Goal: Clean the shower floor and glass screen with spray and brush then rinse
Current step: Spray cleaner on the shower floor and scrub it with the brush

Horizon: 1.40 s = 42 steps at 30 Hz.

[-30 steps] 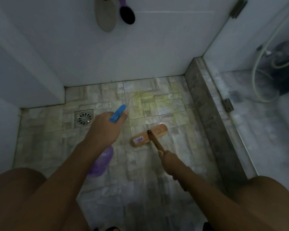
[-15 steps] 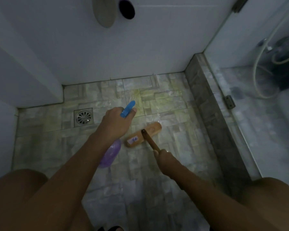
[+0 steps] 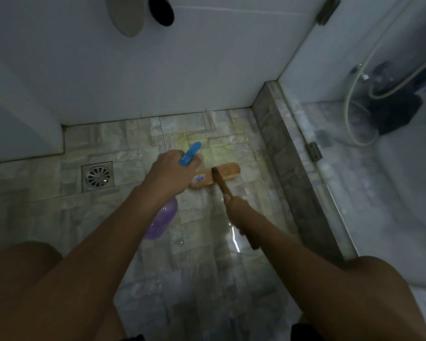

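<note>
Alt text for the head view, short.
Seen from above, a person's right hand holds a long-handled wooden scrub brush with its head on the wet stone-tiled shower floor, while the left hand grips a purple plastic spray bottle with a blue nozzle. A square metal drain lies to the left.

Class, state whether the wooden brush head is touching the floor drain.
Apart. The head view shows a stretch of floor tiles, partly covered by the left hand, between the brush head and the drain.

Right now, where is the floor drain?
In the head view, the floor drain is set in the tiled floor left of centre, just left of the left hand holding the spray bottle.
</note>
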Tool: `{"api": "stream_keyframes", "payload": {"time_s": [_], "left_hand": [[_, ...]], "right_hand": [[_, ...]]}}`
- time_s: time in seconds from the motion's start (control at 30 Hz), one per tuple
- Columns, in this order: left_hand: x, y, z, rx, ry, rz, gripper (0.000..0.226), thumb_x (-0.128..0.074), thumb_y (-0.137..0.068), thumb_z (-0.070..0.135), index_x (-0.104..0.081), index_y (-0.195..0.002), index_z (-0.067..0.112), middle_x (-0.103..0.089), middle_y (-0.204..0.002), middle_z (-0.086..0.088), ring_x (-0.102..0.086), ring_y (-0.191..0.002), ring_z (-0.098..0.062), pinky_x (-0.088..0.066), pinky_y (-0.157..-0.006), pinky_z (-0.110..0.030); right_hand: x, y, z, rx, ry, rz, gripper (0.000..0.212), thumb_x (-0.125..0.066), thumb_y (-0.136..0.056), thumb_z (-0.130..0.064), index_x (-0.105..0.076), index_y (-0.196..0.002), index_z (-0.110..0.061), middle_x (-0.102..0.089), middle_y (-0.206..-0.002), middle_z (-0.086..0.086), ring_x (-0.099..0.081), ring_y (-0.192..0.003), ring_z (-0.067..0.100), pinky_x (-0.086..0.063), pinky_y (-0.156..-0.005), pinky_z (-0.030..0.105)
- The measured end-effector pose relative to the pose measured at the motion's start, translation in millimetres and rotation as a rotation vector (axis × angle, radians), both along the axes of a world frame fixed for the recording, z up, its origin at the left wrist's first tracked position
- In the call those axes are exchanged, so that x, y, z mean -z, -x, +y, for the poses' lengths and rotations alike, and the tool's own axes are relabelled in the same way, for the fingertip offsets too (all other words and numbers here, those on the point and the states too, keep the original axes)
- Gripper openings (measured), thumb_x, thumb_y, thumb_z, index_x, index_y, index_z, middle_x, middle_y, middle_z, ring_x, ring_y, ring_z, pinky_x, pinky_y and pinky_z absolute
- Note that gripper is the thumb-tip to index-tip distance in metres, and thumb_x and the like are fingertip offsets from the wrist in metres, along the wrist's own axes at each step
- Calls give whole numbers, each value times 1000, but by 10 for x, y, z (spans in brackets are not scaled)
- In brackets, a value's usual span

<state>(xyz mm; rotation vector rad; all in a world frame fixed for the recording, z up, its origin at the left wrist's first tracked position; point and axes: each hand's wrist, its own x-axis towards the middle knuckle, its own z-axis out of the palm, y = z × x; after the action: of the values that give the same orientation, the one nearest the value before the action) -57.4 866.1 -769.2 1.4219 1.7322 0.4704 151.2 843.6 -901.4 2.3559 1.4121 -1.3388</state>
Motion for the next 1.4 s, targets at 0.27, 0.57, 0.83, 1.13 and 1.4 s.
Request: {"api": "stream_keyframes", "payload": {"time_s": [0.27, 0.57, 0.83, 1.13, 1.4], "left_hand": [[48, -170, 133, 25, 11, 2, 54, -50, -99, 55, -56, -74, 8, -60, -68, -10, -70, -69, -35, -56, -75, -46], [26, -481, 220, 47, 40, -4, 60, -47, -99, 58, -63, -88, 2, -62, -73, -12, -70, -72, -35, -55, -76, -46], [-16, -599, 274, -44, 74, -25, 49, -49, -100, 54, -57, -78, 11, -50, -57, -1, -73, -66, -30, -41, -57, -29], [-100, -297, -16, -164, 10, 15, 49, -50, -101, 51, -53, -70, 13, -54, -54, -3, -70, -54, -21, -40, -52, -26], [-55, 102, -16, -198, -7, 129, 54, -50, -99, 55, -57, -72, 9, -60, -63, -13, -71, -68, -35, -55, -71, -44]], "right_hand": [[-128, -1119, -629, 115, 81, -106, 49, -34, -106, -47, -64, -103, -8, -65, -87, 6, -61, -71, 20, -56, -63, 35], [-235, -603, -27, 169, 38, 23, 54, -31, -103, -55, -54, -117, -8, -61, -92, 12, -56, -61, 25, -50, -52, 34], [-344, -746, -130, -144, 108, -17, 55, -29, -106, -51, -56, -119, -6, -66, -107, 15, -63, -81, 28, -58, -70, 40], [-240, -400, 1371, 128, -118, 84, 46, -29, -107, -39, -49, -135, -9, -60, -103, 19, -53, -64, 27, -44, -52, 31], [98, 85, 292, -287, -66, 104, 53, -30, -106, -51, -58, -115, -7, -61, -100, 11, -58, -79, 25, -46, -65, 35]]}}
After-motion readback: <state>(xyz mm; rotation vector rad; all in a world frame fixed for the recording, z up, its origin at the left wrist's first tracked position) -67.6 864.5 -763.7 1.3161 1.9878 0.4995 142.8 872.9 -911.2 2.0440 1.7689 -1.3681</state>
